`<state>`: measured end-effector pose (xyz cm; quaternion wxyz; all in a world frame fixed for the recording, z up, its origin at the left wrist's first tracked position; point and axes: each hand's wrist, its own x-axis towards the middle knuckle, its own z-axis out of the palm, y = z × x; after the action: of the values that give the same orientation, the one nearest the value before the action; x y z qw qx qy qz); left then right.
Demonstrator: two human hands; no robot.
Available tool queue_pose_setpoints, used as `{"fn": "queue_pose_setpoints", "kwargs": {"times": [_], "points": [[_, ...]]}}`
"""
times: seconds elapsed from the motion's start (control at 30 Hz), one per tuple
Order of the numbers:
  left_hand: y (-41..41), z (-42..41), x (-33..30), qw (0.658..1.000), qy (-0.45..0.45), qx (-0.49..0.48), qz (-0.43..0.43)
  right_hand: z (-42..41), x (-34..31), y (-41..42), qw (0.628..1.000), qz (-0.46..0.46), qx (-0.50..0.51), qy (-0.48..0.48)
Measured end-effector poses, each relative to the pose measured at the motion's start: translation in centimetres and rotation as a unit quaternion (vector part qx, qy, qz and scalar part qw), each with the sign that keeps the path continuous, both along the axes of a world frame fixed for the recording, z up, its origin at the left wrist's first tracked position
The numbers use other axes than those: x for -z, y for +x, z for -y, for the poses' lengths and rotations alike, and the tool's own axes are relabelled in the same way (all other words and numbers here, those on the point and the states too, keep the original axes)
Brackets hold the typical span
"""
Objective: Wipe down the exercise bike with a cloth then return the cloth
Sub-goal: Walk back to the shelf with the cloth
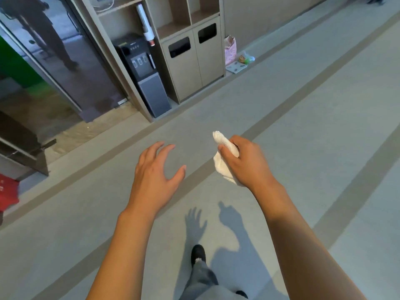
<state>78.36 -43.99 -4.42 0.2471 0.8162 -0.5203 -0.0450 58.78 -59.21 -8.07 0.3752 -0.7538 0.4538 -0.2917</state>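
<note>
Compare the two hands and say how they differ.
The right hand grips a bunched white cloth; the left hand holds nothing. The right hand's fingers curl round the cloth; the left hand's fingers are spread and loosely bent. Both are bare, held out over the grey floor.

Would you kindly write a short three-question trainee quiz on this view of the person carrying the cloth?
1. True or false: the left hand holds something.
2. Which hand grips the white cloth?
3. The black water dispenser stands: A) left of the two-slot bin cabinet, B) right of it.

Key: 1 false; it is open and empty. 2 the right hand. 3 A.
</note>
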Motion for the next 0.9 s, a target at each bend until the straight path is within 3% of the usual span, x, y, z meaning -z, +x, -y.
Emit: {"fn": "queue_pose_setpoints", "kwargs": {"times": [0.27, 0.9], "points": [[5.1, 9.6, 2.1, 0.999, -0.006, 0.041, -0.010, 7.9, 1.1, 3.3, 0.999, -0.021, 0.047, 0.006], [27.3, 31.2, 2.1, 0.997, -0.048, 0.032, -0.057, 27.6, -2.8, 25.7, 0.996, -0.061, 0.033, -0.052]]}}
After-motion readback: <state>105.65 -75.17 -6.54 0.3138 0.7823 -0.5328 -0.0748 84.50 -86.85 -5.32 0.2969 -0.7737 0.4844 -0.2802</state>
